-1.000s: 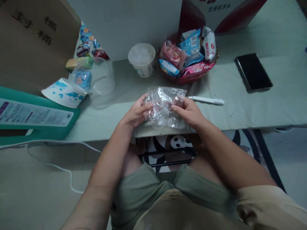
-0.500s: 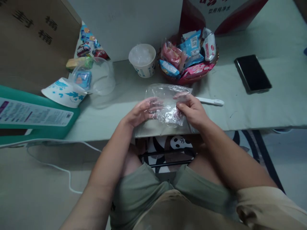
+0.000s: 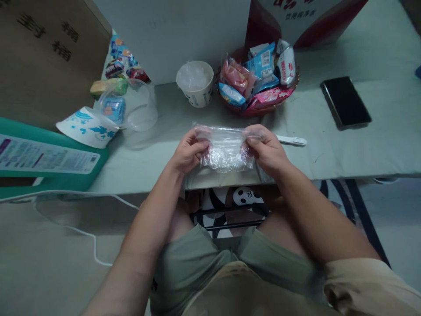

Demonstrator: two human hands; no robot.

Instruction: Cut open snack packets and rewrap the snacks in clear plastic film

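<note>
A clear plastic bag [image 3: 226,151], thin and crinkled, is stretched between my two hands above the front edge of the table. My left hand [image 3: 190,151] pinches its left side between thumb and fingers. On the opposite side, my right hand [image 3: 266,147] grips the bag the same way. Light glints off the crumpled lower part of the plastic. Just behind my right hand a white plastic stick-like tool [image 3: 292,140] lies on the table, its left end hidden by the hand.
A paper cup [image 3: 196,85] with clear plastic inside stands behind my hands. Beside it is a basket [image 3: 256,112] of packaged snacks. A phone [image 3: 347,103] lies to the right. Leftward are a clear plastic container [image 3: 143,105], a tipped paper cup [image 3: 87,127] and a green jug [image 3: 95,169].
My left hand has gone from spread fingers to pinching the bag's left side. The bag is now pulled flatter and folded lower between both hands.
</note>
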